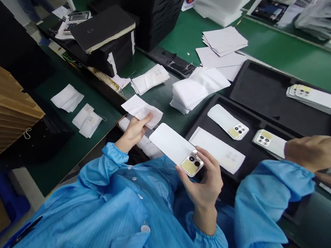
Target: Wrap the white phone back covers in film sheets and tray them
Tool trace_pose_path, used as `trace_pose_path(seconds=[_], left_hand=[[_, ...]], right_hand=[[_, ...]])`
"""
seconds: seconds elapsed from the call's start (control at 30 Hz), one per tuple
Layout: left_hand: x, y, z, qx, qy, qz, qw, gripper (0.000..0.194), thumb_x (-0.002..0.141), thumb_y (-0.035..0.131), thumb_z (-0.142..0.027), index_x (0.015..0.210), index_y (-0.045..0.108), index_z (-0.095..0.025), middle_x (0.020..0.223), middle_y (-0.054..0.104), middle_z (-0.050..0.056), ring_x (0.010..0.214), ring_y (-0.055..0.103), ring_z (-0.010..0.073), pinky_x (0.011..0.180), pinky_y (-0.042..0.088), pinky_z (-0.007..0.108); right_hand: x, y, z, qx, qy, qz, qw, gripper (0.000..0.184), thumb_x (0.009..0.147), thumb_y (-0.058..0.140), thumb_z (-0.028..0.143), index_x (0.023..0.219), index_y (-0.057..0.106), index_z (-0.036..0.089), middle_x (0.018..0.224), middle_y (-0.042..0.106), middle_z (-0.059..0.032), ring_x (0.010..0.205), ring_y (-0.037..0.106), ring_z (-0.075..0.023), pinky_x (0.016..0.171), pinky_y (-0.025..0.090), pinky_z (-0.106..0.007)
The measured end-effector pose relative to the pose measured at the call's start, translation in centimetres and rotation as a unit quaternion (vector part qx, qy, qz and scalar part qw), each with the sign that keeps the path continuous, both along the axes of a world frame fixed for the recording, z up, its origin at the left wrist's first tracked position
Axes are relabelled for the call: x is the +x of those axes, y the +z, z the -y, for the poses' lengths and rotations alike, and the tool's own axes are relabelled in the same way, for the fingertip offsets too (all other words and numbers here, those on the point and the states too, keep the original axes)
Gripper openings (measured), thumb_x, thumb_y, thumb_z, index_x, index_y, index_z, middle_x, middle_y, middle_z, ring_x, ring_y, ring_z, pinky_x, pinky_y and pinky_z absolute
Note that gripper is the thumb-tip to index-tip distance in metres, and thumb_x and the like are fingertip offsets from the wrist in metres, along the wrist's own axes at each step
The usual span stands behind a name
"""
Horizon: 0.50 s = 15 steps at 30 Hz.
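Observation:
My right hand (pixel 206 183) holds a white phone back cover (pixel 172 144) by its camera end, where a yellow film covers the lens block. The cover is tilted, just left of the black tray (pixel 252 151). My left hand (pixel 134 130) pinches a thin white sleeve (pixel 141 108) over the green bench. In the tray lie a flat white sleeve (pixel 215 148) and two more back covers (pixel 227 121) (pixel 268 141). A stack of white sleeves (pixel 194 89) stands just beyond the tray.
A co-worker's hands (pixel 315 152) in a blue sleeve reach over the tray's right end. A second black tray (pixel 263 89) holds a pile of covers (pixel 316 98). Black boxes (pixel 104 32), a calculator (pixel 75 19), paper stacks (pixel 224 39) and a wooden rack (pixel 1 112) surround the bench.

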<state>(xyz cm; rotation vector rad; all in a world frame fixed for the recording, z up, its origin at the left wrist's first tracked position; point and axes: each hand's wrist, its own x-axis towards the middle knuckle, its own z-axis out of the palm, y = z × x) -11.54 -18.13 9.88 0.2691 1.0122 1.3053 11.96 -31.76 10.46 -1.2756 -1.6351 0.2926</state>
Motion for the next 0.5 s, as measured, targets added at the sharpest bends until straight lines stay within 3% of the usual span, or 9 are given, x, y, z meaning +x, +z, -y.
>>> trace_pose_path(seconds=[0.23, 0.5], left_hand=[[-0.5, 0.2, 0.1, 0.004, -0.062, 0.011, 0.998, 0.030, 0.083, 0.100, -0.022, 0.106, 0.081, -0.020, 0.123, 0.086, 0.009, 0.145, 0.070, 0.0344, 0.134, 0.049, 0.050], [-0.3, -0.1, 0.3, -0.023, -0.060, 0.027, 0.998, 0.037, 0.079, 0.104, -0.022, 0.109, 0.084, -0.018, 0.125, 0.086, 0.011, 0.139, 0.074, 0.0334, 0.128, 0.055, 0.047]], right_hand=[[0.6, 0.9, 0.0, 0.007, 0.025, 0.034, 0.999, 0.075, 0.086, 0.097, 0.030, 0.154, 0.065, 0.028, 0.146, 0.074, -0.0161, 0.132, 0.076, -0.0392, 0.107, 0.069, -0.062], [0.4, 1.6, 0.1, -0.017, 0.067, 0.051, 0.996, 0.070, 0.090, 0.093, 0.030, 0.155, 0.064, 0.028, 0.146, 0.074, -0.0166, 0.130, 0.077, -0.0372, 0.103, 0.071, -0.057]])
